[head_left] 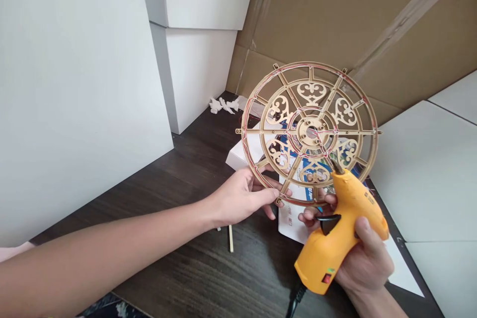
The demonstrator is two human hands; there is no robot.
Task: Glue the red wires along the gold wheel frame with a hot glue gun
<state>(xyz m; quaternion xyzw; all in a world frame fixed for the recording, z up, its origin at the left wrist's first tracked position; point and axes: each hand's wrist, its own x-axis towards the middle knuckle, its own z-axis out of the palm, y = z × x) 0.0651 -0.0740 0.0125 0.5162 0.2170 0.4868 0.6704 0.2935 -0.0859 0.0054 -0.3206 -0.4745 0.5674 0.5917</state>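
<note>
My left hand grips the lower left rim of a round, gold-coloured openwork wheel, thumb in front and fingers behind. The wheel is tilted up above the table, with spokes, scroll ornaments and thin red and white wires running along its rings. In my right hand is a yellow hot glue gun, my palm wrapped round its handle. Its dark nozzle points up at the wheel's lower right part; whether the tip touches cannot be made out. A black cord leaves the handle's base, near a red switch.
Behind the wheel lie a white box and printed blue-and-white packaging on the dark table. Crumpled white tissue and a thin pale stick lie there too. White boxes and a cardboard sheet stand around.
</note>
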